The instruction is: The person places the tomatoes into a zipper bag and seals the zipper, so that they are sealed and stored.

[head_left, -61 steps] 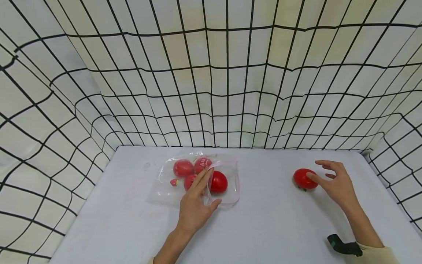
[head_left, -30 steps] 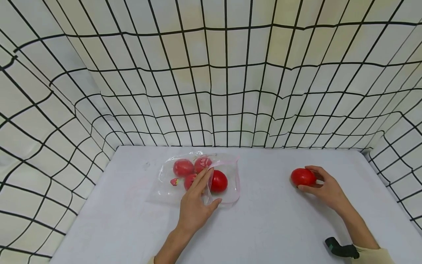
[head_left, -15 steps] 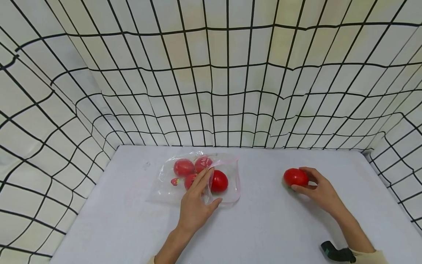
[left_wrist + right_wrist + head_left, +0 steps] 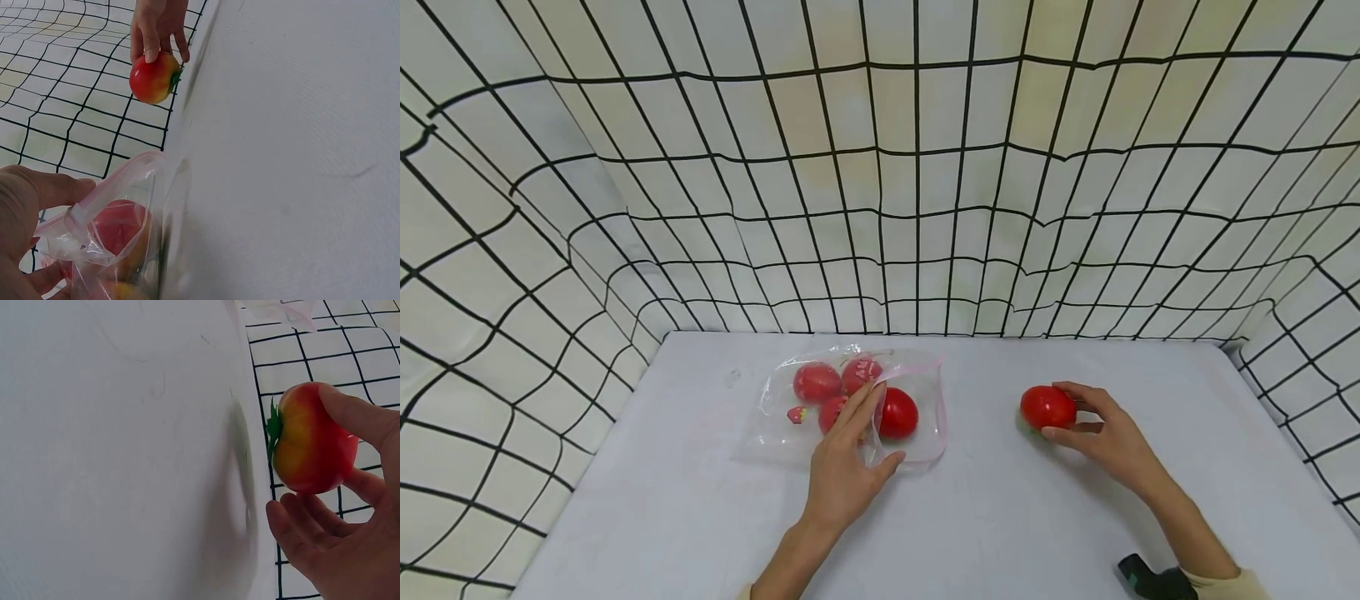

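Note:
A red tomato [image 4: 1047,407] is pinched between the thumb and fingers of my right hand [image 4: 1108,442], right of the middle of the table. In the right wrist view the tomato [image 4: 315,447] shows a yellow underside and green leaves, held just off the white surface. To its left lies a clear plastic zip bag [image 4: 775,435] with several red tomatoes inside. My left hand [image 4: 842,483] holds the bag's mouth edge; the left wrist view shows the thumb and fingers on the bag's pink-edged opening [image 4: 119,178], which gapes. One tomato [image 4: 898,413] lies near that opening.
The white table [image 4: 985,533] spreads under both hands. Black grid netting [image 4: 917,208] over pale sheeting rises behind the table and along both sides. A dark wrist device [image 4: 1157,579] sits by the right sleeve.
My right hand has closed round the tomato, lifted it slightly and carried it left toward the bag. The left hand and the bag have stayed in place.

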A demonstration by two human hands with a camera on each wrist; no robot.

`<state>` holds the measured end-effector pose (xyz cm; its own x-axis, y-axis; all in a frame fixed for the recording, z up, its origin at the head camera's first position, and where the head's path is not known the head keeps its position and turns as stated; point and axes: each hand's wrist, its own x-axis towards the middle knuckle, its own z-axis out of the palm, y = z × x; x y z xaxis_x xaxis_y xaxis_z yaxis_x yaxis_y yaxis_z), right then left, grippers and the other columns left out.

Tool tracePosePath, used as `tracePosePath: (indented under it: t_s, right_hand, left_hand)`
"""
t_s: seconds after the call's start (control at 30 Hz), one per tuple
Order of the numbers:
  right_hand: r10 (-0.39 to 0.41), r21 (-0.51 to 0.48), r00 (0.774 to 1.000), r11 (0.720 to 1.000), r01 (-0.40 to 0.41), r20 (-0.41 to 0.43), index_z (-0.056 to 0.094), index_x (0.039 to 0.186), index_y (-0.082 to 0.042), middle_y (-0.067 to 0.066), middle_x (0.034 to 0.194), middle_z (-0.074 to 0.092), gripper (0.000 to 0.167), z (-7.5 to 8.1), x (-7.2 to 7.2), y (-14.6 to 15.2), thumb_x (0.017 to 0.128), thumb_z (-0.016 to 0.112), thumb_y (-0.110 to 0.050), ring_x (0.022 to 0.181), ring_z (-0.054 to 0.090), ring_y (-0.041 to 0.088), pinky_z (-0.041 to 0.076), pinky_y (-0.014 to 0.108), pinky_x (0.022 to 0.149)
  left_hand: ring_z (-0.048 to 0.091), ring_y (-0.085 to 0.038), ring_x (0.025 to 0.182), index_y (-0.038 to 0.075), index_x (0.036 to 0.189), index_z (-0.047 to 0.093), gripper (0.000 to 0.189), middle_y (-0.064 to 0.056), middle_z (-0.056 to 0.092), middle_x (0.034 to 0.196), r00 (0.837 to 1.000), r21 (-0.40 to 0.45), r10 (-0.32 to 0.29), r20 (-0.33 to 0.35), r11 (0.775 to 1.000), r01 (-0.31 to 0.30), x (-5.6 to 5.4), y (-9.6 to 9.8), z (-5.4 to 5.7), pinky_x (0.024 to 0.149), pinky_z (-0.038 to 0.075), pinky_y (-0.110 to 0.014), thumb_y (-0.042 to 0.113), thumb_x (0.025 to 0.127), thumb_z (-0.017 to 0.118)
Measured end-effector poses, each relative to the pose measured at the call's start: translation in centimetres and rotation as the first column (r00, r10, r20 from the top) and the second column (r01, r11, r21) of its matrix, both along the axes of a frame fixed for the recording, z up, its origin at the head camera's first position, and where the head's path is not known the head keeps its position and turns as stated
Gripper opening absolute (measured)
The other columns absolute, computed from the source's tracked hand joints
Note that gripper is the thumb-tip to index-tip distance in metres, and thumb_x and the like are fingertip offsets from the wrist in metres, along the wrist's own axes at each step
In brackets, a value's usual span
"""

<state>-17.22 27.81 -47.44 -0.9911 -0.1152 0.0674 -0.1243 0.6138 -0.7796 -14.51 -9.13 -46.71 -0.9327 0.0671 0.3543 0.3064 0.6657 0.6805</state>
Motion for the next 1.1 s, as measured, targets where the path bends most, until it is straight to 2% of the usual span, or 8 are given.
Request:
tracePosePath:
  t_s: [0.43, 1.1]
  right_hand:
    - [0.016, 0.007, 1.0, 1.0, -0.016, 0.007, 0.047, 0.152, -0.014, 0.016, 0.142, 0.054, 0.076, 0.1, 0.5, -1.7, 0.087, 0.085, -0.028, 0.127, 0.056, 0.036, 0.054, 0.011, 0.085]
    - [0.052, -0.078, 0.998, 0.996, -0.048, 0.047, 0.046, 0.15, -0.012, 0.017, 0.145, 0.056, 0.073, -0.5, 0.7, -4.3, 0.089, 0.083, -0.029, 0.125, 0.061, 0.035, 0.057, 0.014, 0.086]
  left_hand:
    - [0.051, -0.022, 0.148, 0.031, 0.156, 0.049, 0.1, 0.004, 0.051, 0.161, 1.0, 0.003, -0.001, 0.003, 1.0, 0.001, 0.1, -0.1, 0.0, 0.099, 0.06, -0.043, 0.018, 0.07, 0.098]
    - [0.052, -0.021, 0.147, 0.032, 0.156, 0.048, 0.1, 0.005, 0.05, 0.161, 1.0, 0.012, -0.007, 0.005, 1.0, 0.007, 0.2, -0.1, -0.1, 0.098, 0.061, -0.042, 0.017, 0.071, 0.097]
